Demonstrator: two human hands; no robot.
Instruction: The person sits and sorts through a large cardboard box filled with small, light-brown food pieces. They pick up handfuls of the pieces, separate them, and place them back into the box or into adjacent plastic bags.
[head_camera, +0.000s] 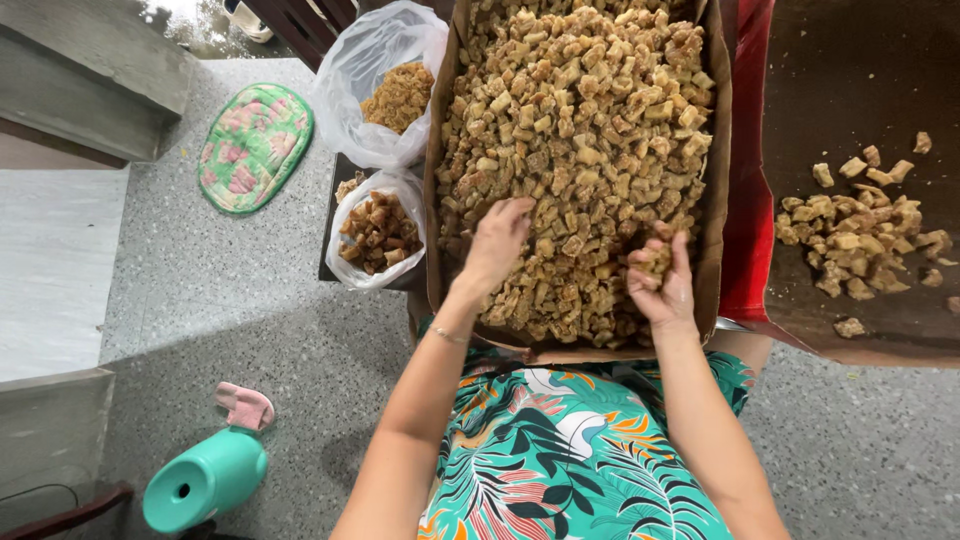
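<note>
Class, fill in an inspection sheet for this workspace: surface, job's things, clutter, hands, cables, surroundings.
Surface: speckled grey floor.
Job's things: cardboard box full of golden fried pieces; second box with a small pile.
Clutter: two plastic bags of pieces, teal jug, pink cloth, floral mat.
Hands: left hand on the pieces; right hand with its grip around some.
Cables: nothing seen.
Surroundings: concrete step.

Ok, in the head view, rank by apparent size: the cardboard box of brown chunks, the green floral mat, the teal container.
1. cardboard box
2. green floral mat
3. teal container, though it sits nearer the camera, so its rank against the mat is unsure.
</note>
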